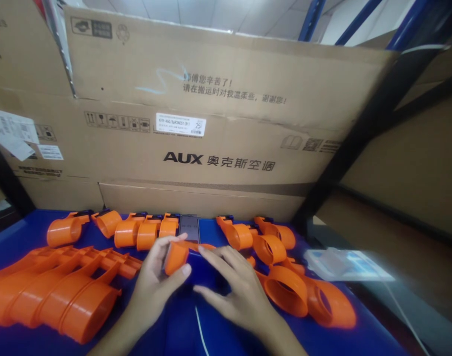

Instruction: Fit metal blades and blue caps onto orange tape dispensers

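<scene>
Left hand (155,274) is wrapped round orange part (176,258); right hand (239,289), at 4 o'clock from it, is loosely spread, contact unclear. Part is best held steady, squeezed lightly.

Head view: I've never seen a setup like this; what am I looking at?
There is no machine here: a person works with two bare hands. This picture comes from a camera on that person's head, looking forward and down. The left hand holds an orange part; the right hand is open right beside it; whether it touches is hard to tell. More orange ring-shaped parts lie on the blue surface to both sides, and a phone-like device shows behind the hands. Printed cardboard stands at the back.
</scene>
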Demonstrator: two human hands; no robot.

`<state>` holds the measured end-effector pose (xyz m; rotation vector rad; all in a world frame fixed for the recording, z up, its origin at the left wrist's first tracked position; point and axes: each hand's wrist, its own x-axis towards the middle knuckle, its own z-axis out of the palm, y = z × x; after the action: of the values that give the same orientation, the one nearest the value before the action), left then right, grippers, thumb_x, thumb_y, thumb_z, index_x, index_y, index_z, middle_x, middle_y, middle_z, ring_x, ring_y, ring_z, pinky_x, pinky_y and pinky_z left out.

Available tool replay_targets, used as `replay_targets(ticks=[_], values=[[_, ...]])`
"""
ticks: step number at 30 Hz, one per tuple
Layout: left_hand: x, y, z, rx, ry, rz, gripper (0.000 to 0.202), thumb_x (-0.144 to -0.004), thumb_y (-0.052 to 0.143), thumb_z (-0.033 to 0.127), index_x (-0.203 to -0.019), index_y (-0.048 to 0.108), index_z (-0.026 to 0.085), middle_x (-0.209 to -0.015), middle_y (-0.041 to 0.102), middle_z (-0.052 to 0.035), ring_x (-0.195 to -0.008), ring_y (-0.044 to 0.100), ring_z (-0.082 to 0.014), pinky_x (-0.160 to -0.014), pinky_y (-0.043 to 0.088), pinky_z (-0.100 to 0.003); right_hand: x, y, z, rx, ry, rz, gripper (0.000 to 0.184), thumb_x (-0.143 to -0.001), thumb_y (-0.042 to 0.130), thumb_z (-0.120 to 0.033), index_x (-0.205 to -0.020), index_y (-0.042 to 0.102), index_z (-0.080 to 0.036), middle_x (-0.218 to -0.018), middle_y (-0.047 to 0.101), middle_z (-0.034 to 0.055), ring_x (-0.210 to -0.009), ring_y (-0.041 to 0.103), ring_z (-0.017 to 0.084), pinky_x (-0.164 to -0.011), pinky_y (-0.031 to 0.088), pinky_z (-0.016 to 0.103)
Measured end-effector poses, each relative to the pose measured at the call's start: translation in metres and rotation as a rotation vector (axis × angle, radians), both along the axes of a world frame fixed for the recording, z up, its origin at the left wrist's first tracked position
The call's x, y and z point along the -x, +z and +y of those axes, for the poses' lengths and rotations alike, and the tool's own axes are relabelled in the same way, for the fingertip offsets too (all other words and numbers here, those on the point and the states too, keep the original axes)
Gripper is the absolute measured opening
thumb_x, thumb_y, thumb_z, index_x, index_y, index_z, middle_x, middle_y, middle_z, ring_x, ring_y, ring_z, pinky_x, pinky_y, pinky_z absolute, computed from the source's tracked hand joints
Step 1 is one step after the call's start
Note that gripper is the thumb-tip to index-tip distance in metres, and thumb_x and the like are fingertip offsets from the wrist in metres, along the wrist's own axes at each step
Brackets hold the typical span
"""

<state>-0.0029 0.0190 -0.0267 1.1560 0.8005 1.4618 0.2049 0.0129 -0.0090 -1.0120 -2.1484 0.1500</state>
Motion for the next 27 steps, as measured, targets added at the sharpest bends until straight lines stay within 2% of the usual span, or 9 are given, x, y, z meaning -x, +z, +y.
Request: replay_targets(ticks=[4,8,14,18,20,23,25,27], values=[[0.000,0.004,-0.002,-0.007,0.006,0.000,0.039,-0.079,0.082,0.023,-0.113,0.062,0.028,-0.140,0.065,-0.0090,-0.135,0.055,-0.0307,-0.115,0.037,-0.047,-0.001,-0.002,0.000,-0.085,0.019,-0.012,0.065,-0.087,0.076,-0.039,-0.147,0.052,-0.030,-0.114,0.070,0.0108,-0.106,0.067,0.029,-0.093,0.055,0.049],[0.002,0.001,-0.003,0.003,0.024,-0.027,0.039,-0.077,0.083,0.020,-0.109,0.062,0.027,-0.136,0.068,-0.0096,-0.134,0.056,-0.0310,-0.114,0.039,-0.047,0.000,-0.002,0.000,-0.123,0.018,-0.033,0.066,-0.087,0.076,-0.038,-0.148,0.051,-0.030,-0.111,0.069,0.0109,-0.102,0.067,0.029,-0.091,0.055,0.048],[0.002,-0.002,-0.002,0.002,0.021,-0.009,0.034,-0.079,0.081,0.018,-0.105,0.061,0.028,-0.132,0.071,-0.0075,-0.131,0.058,-0.0292,-0.112,0.041,-0.044,-0.001,-0.004,0.002,-0.123,0.027,-0.067,0.062,-0.087,0.076,-0.039,-0.144,0.056,-0.028,-0.113,0.068,0.0122,-0.105,0.066,0.029,-0.093,0.054,0.048],[0.003,-0.003,-0.002,0.000,0.013,-0.002,0.035,-0.079,0.081,0.020,-0.108,0.063,0.028,-0.133,0.070,-0.0076,-0.132,0.057,-0.0303,-0.112,0.041,-0.043,0.000,-0.005,0.000,-0.105,0.029,-0.026,0.065,-0.086,0.076,-0.038,-0.147,0.054,-0.030,-0.115,0.069,0.0122,-0.107,0.066,0.030,-0.093,0.055,0.049],[0.003,-0.003,-0.002,-0.003,-0.012,-0.043,0.039,-0.080,0.081,0.026,-0.116,0.065,0.028,-0.137,0.067,-0.0087,-0.134,0.055,-0.0321,-0.112,0.041,-0.043,0.001,-0.002,-0.003,-0.052,0.030,0.047,0.069,-0.086,0.076,-0.037,-0.149,0.051,-0.029,-0.118,0.069,0.0120,-0.107,0.067,0.030,-0.094,0.055,0.047],[0.005,-0.003,-0.003,0.006,-0.087,-0.210,0.045,-0.086,0.073,0.040,-0.128,0.066,0.025,-0.141,0.063,-0.0104,-0.134,0.053,-0.0341,-0.108,0.045,-0.042,0.002,0.005,-0.006,0.091,0.021,0.213,0.069,-0.086,0.074,-0.039,-0.150,0.051,-0.028,-0.124,0.069,0.0113,-0.112,0.067,0.031,-0.096,0.055,0.045],[0.005,-0.002,-0.004,0.013,-0.160,-0.285,0.046,-0.087,0.070,0.041,-0.130,0.067,0.024,-0.136,0.066,-0.0110,-0.119,0.063,-0.0315,-0.097,0.053,-0.038,0.002,0.009,-0.008,0.211,0.051,0.347,0.058,-0.091,0.067,-0.045,-0.146,0.056,-0.029,-0.130,0.069,0.0105,-0.120,0.064,0.032,-0.101,0.052,0.047],[0.005,-0.002,-0.007,0.032,-0.245,-0.283,0.049,-0.085,0.073,0.035,-0.132,0.066,0.024,-0.121,0.072,-0.0109,-0.092,0.070,-0.0247,-0.077,0.058,-0.032,0.001,0.011,-0.008,0.400,0.129,0.461,0.046,-0.098,0.054,-0.051,-0.136,0.065,-0.027,-0.127,0.072,0.0094,-0.120,0.065,0.032,-0.101,0.052,0.048]])
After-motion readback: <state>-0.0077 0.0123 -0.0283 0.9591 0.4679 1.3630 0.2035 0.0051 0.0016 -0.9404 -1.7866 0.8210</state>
